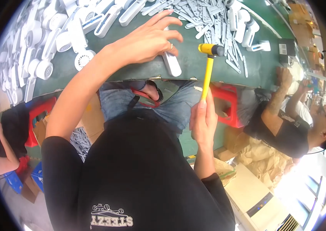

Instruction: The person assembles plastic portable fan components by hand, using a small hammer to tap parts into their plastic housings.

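Note:
My left hand [147, 41] reaches over the table with fingers apart and slightly curled, a ring on one of them. Under those fingers lies a white shower-head handle [172, 64], its near end pointing toward me; the hand covers its middle, and I cannot tell whether the fingers touch it. In my right hand [204, 119] is a mallet [208, 73] with a yellow handle and a yellow and black head. It is held upright in the picture, with the head over the table, right of the handle piece.
White shower heads [76, 36] crowd the table's left side. A heap of thin grey strips [213, 21] lies at the far middle, with more white shower heads [244, 27] beside it. A co-worker [286, 123] sits at the right, near red stools [228, 104] and cardboard boxes [253, 196].

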### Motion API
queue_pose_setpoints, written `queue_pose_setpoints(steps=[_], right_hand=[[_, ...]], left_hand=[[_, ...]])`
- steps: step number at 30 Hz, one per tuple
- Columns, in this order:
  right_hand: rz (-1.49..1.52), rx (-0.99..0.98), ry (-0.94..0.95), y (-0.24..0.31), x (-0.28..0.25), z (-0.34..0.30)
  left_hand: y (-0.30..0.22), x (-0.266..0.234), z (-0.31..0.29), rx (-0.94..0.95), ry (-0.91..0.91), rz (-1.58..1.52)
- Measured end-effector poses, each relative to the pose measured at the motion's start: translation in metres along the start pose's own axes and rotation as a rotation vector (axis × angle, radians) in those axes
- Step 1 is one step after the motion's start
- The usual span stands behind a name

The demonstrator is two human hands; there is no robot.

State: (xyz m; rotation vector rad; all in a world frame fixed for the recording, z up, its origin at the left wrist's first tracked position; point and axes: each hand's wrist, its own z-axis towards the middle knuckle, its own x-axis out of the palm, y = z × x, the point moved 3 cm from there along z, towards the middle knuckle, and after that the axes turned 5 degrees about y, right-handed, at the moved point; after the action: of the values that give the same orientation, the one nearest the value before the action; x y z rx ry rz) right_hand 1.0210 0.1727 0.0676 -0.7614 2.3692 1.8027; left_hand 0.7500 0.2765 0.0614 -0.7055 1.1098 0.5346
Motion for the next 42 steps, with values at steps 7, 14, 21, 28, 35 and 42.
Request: queue_pose_setpoints(steps=[7,14,21,28,35,42], right_hand=[[-0.069,-0.045,0.098,0.002,0.004,0.007],[-0.208,-0.149,0.138,0.042,0.011,0.008],[-0.337,-0.078,0.185,0.029,0.031,0.031],[-0.364,-0.091,0.177,0.035,0.032,0.018],[-0.351,-0.189,0.293,0.015,0.039,0.025],[-0.492,-0.106,-0.511,0.029,-0.122,0.132]], left_hand=[[-0.035,0.016,-0.06,-0.446,-0.34,-0.113],[-0.03,0.029,-0.081,-0.399,-0.353,-0.072],[-0.025,0.032,-0.085,-0.343,-0.409,-0.058],[-0.026,0.036,-0.085,-0.416,-0.459,-0.136],[-0.022,0.057,-0.08,-0.718,-0.512,-0.306],[-0.057,0.009,-0.083,-0.474,-0.519,-0.052]])
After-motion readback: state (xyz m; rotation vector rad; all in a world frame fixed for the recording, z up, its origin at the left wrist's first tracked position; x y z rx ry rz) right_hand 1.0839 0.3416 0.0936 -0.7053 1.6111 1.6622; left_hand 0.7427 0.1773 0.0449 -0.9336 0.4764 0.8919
